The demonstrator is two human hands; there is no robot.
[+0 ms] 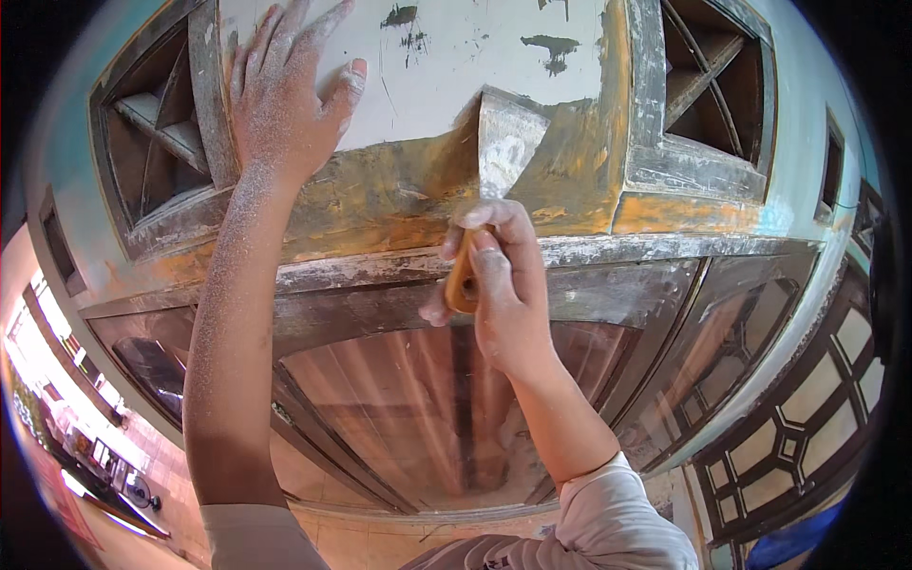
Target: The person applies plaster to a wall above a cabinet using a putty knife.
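My right hand [508, 275] is wrapped round the yellow-brown handle of a putty knife [506, 142], thumb along the grip. Its broad, whitish metal blade points upward, with the edge against the wall panel near the border between white paint [437, 95] and a scraped brown-orange band [389, 195]. Dusted with white powder, my left hand [290, 90] lies flat on the panel to the left, fingers spread and thumb out, holding nothing. Dark patches show where the white coat has come off above the blade.
Recessed dark wooden vents with crossed slats flank the panel, one on the left [157, 133] and one on the right [712, 81]. A worn wooden ledge [380, 271] runs below, over brown glazed panels [465, 408]. At lower right stands a dark lattice frame [798, 427].
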